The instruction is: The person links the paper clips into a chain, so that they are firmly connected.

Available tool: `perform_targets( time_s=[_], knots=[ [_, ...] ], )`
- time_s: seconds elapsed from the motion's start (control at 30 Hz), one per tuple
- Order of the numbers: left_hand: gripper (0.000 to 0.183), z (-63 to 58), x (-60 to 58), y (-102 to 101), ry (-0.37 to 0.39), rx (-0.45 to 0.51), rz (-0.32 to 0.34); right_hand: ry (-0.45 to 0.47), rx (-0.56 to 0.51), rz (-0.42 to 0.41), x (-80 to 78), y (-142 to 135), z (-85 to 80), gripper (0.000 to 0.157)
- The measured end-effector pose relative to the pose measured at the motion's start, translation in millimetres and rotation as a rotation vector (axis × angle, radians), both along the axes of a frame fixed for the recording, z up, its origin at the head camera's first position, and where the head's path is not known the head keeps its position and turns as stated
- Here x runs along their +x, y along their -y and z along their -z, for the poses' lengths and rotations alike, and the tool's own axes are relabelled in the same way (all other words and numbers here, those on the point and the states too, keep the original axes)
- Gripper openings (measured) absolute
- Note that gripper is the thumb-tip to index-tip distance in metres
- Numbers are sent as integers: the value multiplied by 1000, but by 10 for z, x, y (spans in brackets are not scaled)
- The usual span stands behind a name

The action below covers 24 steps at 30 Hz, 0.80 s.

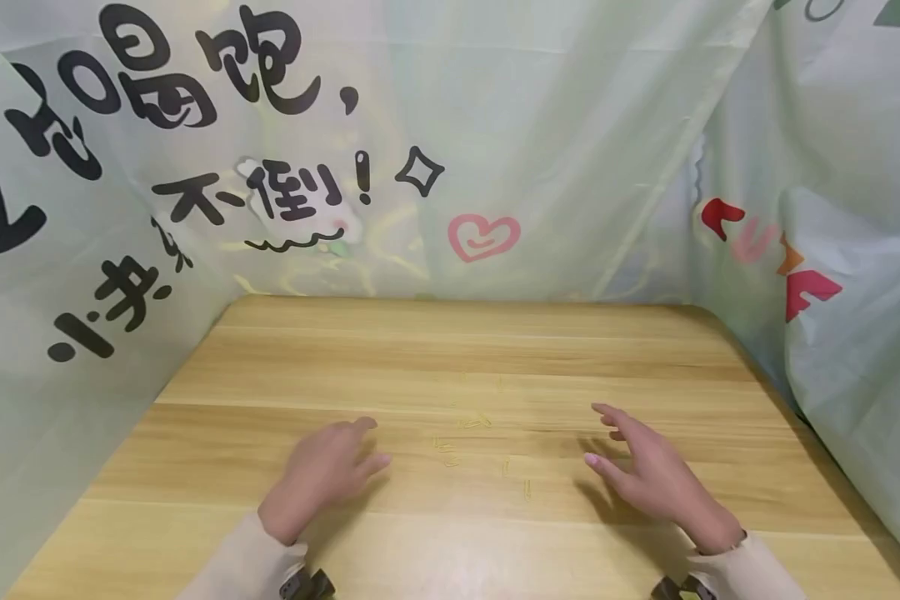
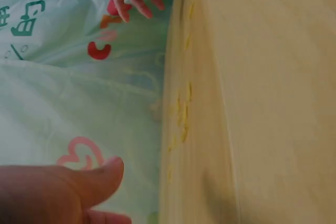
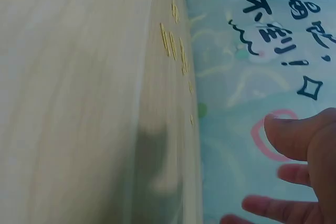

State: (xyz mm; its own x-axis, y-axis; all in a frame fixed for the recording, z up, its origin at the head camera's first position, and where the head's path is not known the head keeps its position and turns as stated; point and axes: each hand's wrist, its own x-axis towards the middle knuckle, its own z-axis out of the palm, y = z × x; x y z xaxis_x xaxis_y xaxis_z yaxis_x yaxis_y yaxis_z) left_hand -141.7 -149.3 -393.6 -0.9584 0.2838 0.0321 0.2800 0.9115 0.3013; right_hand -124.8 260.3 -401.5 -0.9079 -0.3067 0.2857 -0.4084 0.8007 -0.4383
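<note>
Several thin gold wire pieces that look like paper clips lie scattered over the middle of the wooden table (image 1: 390, 542). Among them are a nearer clip (image 1: 527, 489) and a small cluster (image 1: 474, 422). My left hand (image 1: 326, 467) hovers over the table to their left, thumb and fingers apart and holding nothing. To their right, my right hand (image 1: 652, 475) is also raised, its fingers spread and nothing in them. The left wrist view shows the clips (image 2: 185, 121) beyond my left thumb (image 2: 105, 179). In the right wrist view, the clips (image 3: 165, 39) lie far from my fingers.
A pale green printed curtain (image 1: 570, 167) hangs behind the table and along both sides, with black lettering on the left and a pink heart (image 1: 483, 237) in the middle. Dark wrist devices (image 1: 307, 585) sit at both cuffs.
</note>
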Motion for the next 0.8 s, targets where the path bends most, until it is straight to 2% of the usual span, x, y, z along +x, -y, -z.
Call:
perform_targets(
  time_s=[0.17, 0.33, 0.57, 0.63, 0.8],
  knots=[
    [38, 73, -182, -92, 27, 127, 129, 93, -4, -32, -78, 103, -8, 45],
    [30, 176, -325, -171, 36, 200, 245, 128, 27, -107, -122, 217, 23, 38],
    [28, 210, -436, -325, 112, 166, 326, 153, 69, -281, -180, 318, 70, 36],
    [28, 210, -458, -372, 122, 143, 344, 160, 88, -309, -191, 347, 74, 35],
    [30, 221, -507, -467, 91, 97, 390, 162, 129, -331, -195, 416, 56, 34]
  ],
)
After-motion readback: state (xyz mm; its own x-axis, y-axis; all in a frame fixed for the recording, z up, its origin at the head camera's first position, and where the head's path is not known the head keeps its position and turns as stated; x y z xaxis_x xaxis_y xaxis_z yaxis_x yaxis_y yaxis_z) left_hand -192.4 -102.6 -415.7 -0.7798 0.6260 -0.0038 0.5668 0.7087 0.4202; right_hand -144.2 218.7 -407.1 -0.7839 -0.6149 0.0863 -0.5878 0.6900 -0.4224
